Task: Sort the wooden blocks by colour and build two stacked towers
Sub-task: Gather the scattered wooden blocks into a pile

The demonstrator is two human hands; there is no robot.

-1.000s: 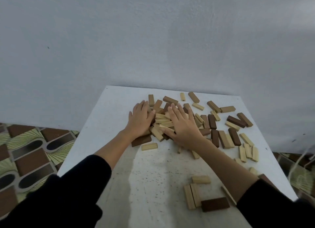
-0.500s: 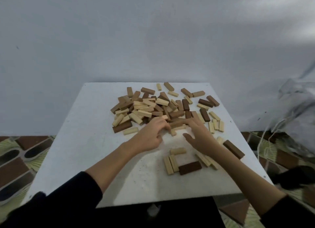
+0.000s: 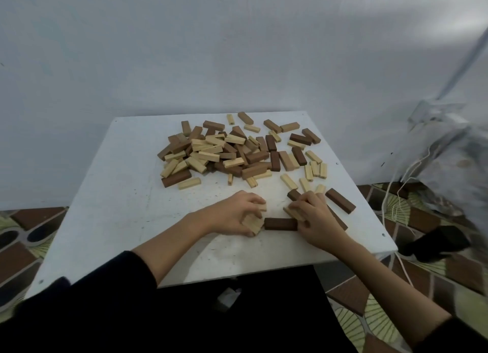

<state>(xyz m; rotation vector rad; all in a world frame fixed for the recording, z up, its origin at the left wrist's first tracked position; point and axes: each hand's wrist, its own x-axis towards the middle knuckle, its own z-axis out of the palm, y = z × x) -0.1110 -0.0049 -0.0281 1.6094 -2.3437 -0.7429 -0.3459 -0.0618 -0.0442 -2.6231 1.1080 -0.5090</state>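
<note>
While mixed pile [image 3: 227, 152] lies behind, left hand [image 3: 235, 215] grips pale blocks [image 3: 253, 223]; right hand [image 3: 315, 222] pinches pale block [image 3: 293, 213].

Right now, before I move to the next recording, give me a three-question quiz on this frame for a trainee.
1. True or false: a finished tower stands on the table.
2. What does the left hand grip: A light blocks, B a dark block, C nothing?
3. What colour is the block lying between the two hands?

Key: 1 false, blocks lie loose in the pile. 2 A. 3 dark brown; the right hand touches its end.
</note>
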